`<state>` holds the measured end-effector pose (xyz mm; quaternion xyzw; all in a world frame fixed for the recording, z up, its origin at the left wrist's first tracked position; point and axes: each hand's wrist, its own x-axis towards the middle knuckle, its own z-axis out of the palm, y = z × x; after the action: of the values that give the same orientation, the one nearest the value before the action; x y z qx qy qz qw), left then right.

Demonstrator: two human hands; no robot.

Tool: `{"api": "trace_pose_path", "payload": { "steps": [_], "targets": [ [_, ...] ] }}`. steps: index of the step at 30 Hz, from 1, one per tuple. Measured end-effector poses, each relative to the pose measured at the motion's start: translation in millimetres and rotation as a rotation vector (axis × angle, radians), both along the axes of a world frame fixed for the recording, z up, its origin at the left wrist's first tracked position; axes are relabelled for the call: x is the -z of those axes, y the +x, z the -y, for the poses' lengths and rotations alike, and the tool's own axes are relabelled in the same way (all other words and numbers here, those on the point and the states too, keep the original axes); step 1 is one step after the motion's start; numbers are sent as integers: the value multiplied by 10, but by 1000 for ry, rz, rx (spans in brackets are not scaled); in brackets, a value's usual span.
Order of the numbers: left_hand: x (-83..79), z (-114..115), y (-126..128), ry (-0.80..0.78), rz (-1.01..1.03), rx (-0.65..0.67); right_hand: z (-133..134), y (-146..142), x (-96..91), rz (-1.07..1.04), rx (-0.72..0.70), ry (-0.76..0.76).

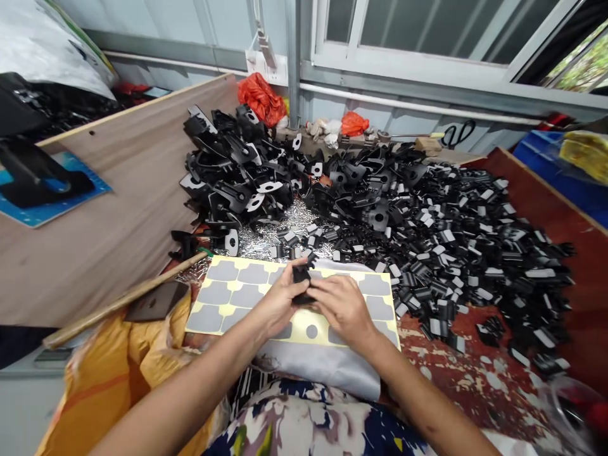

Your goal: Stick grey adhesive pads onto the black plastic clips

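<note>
Between both hands, above a sheet of stickers, is a small black plastic clip (301,275). My left hand (284,292) grips it from the left, thumb across its front. From the right, the fingers of my right hand (342,305) press together against the clip's lower side; whether they pinch a small piece there is hidden. Beneath lies the yellow backing sheet (204,322) with rows of grey stickers (246,296). One spot near its front edge shows bare backing with a grey round dot (311,331).
Larger black plastic parts (237,164) are heaped at the back left, small black clips (456,234) at the right. Shiny metal pins (294,218) lie between. A wooden board (142,171) and a wooden stick (128,297) border the left; a red board (560,253) borders the right.
</note>
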<state>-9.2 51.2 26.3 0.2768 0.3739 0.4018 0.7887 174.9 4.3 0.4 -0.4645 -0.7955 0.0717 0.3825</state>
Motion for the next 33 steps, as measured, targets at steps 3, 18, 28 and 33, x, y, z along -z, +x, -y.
{"api": "trace_pose_path", "payload": {
  "steps": [3,18,28,33],
  "targets": [
    [24,-127,-120,47,-64,-102,18,28,165,-299,183,-198],
    [298,-364,-284,-107,0,-175,-96,451,39,-685,-364,-938],
    [35,55,-53,-81,194,-10,-35,27,-117,-748,141,-371],
    [12,126,33,-92,267,31,-28,-57,-78,-761,164,-379]
  ]
}}
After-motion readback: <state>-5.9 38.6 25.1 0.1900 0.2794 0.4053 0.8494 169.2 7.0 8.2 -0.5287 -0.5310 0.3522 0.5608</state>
